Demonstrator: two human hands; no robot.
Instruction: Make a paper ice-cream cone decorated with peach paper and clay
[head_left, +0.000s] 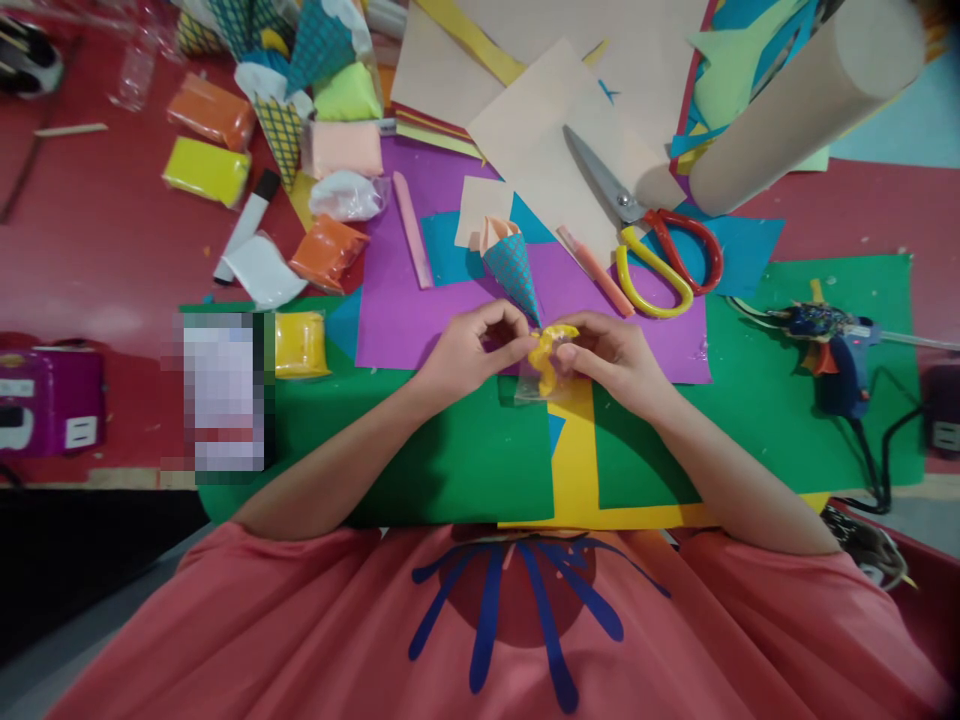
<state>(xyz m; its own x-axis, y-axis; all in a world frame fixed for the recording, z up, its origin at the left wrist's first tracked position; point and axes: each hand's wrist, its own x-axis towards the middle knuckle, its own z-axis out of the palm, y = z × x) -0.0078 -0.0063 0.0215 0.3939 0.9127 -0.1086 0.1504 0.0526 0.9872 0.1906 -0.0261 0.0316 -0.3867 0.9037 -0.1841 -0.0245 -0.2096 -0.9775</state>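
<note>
Between my two hands is a lump of yellow modelling clay (546,372) with a clear plastic wrapper (531,388) around its lower part. My left hand (484,350) pinches the clay's left edge between thumb and fingers. From the other side, my right hand (611,360) grips its right edge, fingers curled. Just beyond them lies a small blue patterned paper cone (511,270) with folded peach paper at its wide end, its tip close to my left fingers. Purple paper (465,325) and green paper (480,450) lie beneath.
Scissors (637,225) with red and yellow handles lie beyond my right hand. A blue glue gun (844,370) rests at right, its cord trailing. Packs of clay, such as a yellow pack (301,344), spread to the left. A large paper roll (795,110) stands at upper right.
</note>
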